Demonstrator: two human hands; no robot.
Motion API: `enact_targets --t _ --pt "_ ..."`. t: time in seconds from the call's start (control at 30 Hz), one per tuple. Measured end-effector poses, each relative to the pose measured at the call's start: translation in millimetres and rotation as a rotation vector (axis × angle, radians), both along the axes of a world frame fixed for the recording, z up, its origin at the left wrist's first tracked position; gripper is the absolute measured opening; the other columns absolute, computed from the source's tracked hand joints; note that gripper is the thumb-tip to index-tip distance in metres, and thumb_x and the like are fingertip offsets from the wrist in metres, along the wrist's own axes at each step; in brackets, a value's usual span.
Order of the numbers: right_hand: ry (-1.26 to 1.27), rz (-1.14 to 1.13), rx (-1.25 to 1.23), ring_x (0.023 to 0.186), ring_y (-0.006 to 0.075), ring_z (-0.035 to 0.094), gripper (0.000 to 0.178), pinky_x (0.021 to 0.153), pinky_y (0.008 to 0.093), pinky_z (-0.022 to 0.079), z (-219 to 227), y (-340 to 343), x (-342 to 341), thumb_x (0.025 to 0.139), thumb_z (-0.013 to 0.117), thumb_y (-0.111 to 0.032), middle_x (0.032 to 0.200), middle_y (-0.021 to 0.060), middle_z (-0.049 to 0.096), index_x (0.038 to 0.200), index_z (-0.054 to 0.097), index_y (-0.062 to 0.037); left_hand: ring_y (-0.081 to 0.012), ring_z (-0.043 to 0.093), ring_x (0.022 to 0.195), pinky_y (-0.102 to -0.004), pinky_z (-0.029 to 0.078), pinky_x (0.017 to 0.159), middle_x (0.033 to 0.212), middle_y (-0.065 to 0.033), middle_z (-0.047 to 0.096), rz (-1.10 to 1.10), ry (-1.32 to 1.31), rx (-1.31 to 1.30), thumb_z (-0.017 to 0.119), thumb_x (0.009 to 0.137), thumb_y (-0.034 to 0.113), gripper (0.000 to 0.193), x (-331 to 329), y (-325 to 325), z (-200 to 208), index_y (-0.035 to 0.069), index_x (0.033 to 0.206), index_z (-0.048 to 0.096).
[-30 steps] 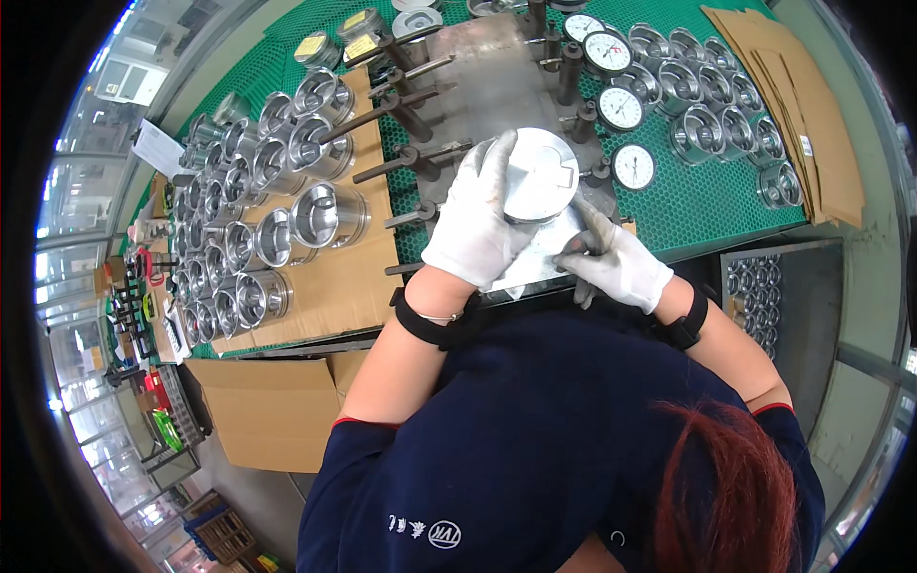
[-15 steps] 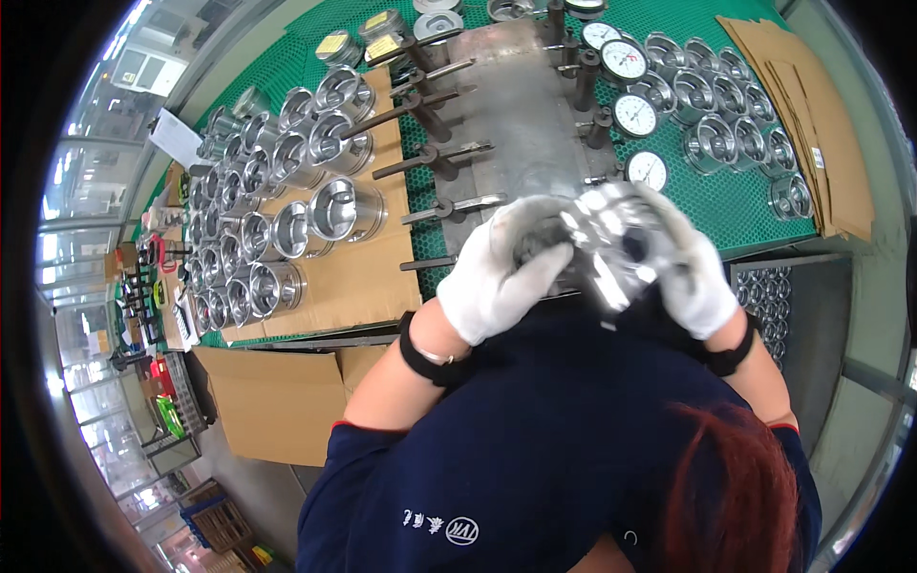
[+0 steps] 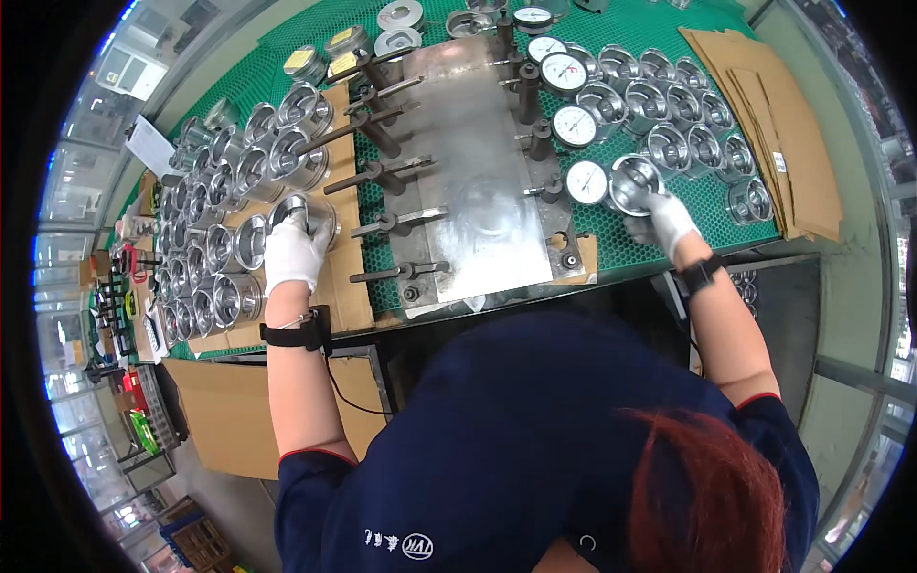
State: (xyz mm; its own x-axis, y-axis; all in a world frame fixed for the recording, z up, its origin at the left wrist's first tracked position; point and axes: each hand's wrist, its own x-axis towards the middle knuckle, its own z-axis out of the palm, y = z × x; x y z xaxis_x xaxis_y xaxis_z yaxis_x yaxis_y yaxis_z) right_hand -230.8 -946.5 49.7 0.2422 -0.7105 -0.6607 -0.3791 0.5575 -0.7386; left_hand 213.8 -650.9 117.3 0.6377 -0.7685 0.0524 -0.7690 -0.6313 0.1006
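Bright, even overhead lighting; glare on the steel plate (image 3: pixel 482 181); strong fisheye bending and black vignette at the rim.

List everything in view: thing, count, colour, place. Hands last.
Metal cups left: many, count unclear, shiny silver, in rows on the brown board at left.
Metal cups right: many, count unclear, silver, on the green mat at right.
Steel fixture plate: one, grey, centre of the bench.
Lever clamps: several, dark, along the plate's left edge.
Dial gauges: about four, white faces, along the plate's right edge.
Cardboard sheets: a stack, brown, far right.
Green mat: one, covers the bench.
Cardboard box: one, brown, below the bench at left.
Left hand: white glove, on a cup on the board.
Right hand: white glove, on a cup by the lowest gauge.
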Motion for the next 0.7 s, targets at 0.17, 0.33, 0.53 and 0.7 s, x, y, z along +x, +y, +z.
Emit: enact_targets --t 0.17,0.33,0.53,0.7 --pt "-0.215 -0.270 0.221 0.088 0.0284 0.073 0.030 0.079 0.0382 0.060 -50 -34 37 0.096 0.062 -0.024 0.102 0.0198 0.071 0.116 0.061 -0.0023 -0.0469 0.067 0.089 -0.0504 0.053 0.081 0.091 -0.0267 0.070 0.118 -0.007 0.010 0.063 0.092 0.043 0.047 -12 12 -5 -0.004 0.095 0.066" --pt "-0.430 -0.106 -0.186 0.096 0.0341 0.072 0.058 0.085 0.0438 0.060 6 6 28 0.098 0.060 -0.021 0.120 0.0210 0.066 0.147 0.035 -0.0004 -0.0409 0.066 0.089 -0.0455 0.052 0.082 0.094 -0.0240 0.070 0.355 0.313 -0.221 0.062 0.094 0.042 0.049 -15 65 1 -0.007 0.098 0.066" --pt "-0.440 0.327 -0.556 0.081 0.0145 0.070 0.050 0.073 0.0277 0.058 95 70 42 0.099 0.058 -0.005 0.105 0.0075 0.069 0.148 0.047 -0.0042 -0.0150 0.065 0.089 -0.0268 0.051 0.081 0.100 -0.0093 0.071 0.384 1.043 -0.826 0.068 0.095 0.027 0.036 -78 61 59 -0.006 0.108 0.068" --pt "-0.488 0.934 -0.842 0.126 0.0408 0.056 0.105 0.107 0.0436 0.046 107 130 104 0.075 0.089 -0.027 0.138 0.0284 0.053 0.154 0.029 0.0034 -0.0153 0.064 0.081 -0.0283 0.052 0.073 0.094 -0.0087 0.069 -0.164 1.253 -0.759 0.062 0.097 0.018 0.026 -134 17 67 -0.003 0.109 0.070"
